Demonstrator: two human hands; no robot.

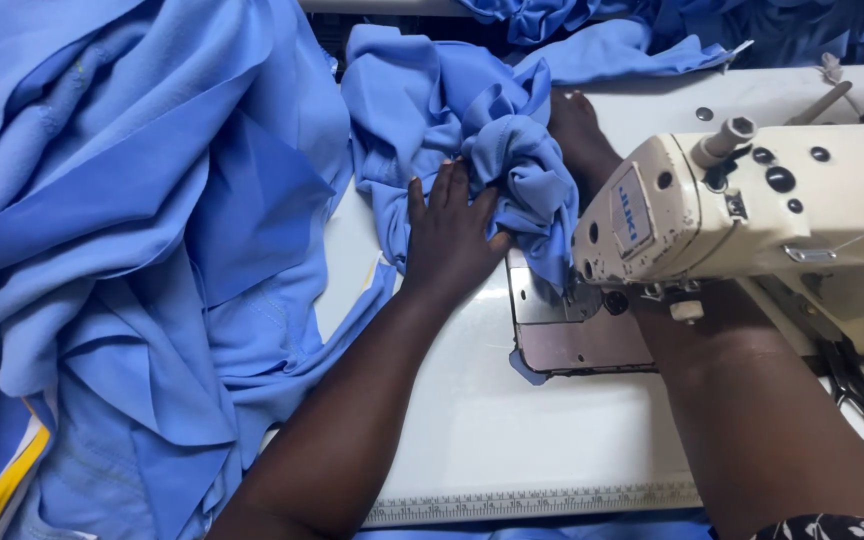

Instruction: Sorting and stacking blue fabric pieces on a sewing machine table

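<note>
Forearms cross the white desk (512, 440). Left hand (449, 235) lies spread, its grip apart, on bunched blue fabric (472, 130) at 12 o'clock, behind the sewing machine (752, 200); right hand (580, 135) is half hidden, probably clutching it. Stitching looks paused, more cloth piled at 9 o'clock.

1 head camera looks steeply down, close over the sewing table (512, 430) and hands.

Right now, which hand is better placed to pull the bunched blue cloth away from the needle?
Left hand: it lies flat on the cloth in open view. The right hand is behind the machine.
</note>
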